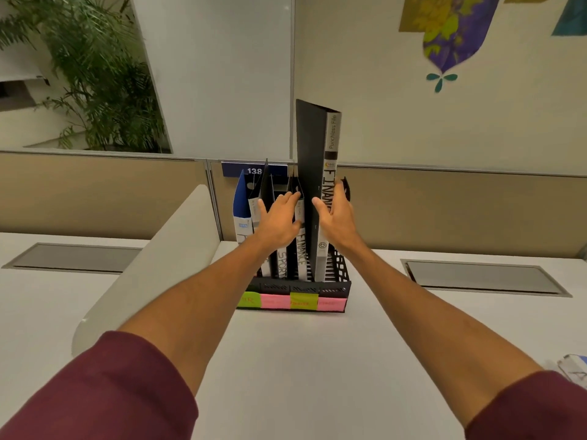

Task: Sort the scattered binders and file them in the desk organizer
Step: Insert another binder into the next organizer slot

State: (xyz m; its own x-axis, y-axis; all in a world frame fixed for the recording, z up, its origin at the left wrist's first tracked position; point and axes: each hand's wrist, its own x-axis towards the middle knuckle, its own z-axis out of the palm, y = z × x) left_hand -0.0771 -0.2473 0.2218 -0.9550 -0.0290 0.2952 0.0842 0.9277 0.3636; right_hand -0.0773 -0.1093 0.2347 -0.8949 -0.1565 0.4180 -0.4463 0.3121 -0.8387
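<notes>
1. The right hand [336, 217] grips the tall black FINANCE binder [320, 192] by its spine, thumb on the near cover and fingers [341, 188] wrapped round the far side. The binder stands upright, well above the others, its lower end already inside the organizer's right-hand part. Judging by this, it is partway through being slid down into a slot.

2. The left hand [279, 217] lies at about nine o'clock of that binder, fingers spread and pressed against the tops of the filed binders. This looks meant to push them left and hold the gap open.

3. The black mesh desk organizer [340, 274] sits on the white table [286, 360] at twelve o'clock from the person, against the partition.

4. Sticky labels [292, 301] on its front: four, alternating green and pink, one per slot it seems. Their writing is too faint to read surely.

5. Binders already filed: at least four. They are a blue-and-white one [240, 211] at far left, a white-spined one beside it, one marked SPORT [282, 265], and a second FINANCE binder [301, 249]. Black covers between them make an exact count uncertain.

6. The held binder goes in just right of the filed FINANCE one, which suggests sorting by label.

7. At four o'clock, at the table's edge, one more file [575, 369] lies flat, likely not yet filed.
</notes>
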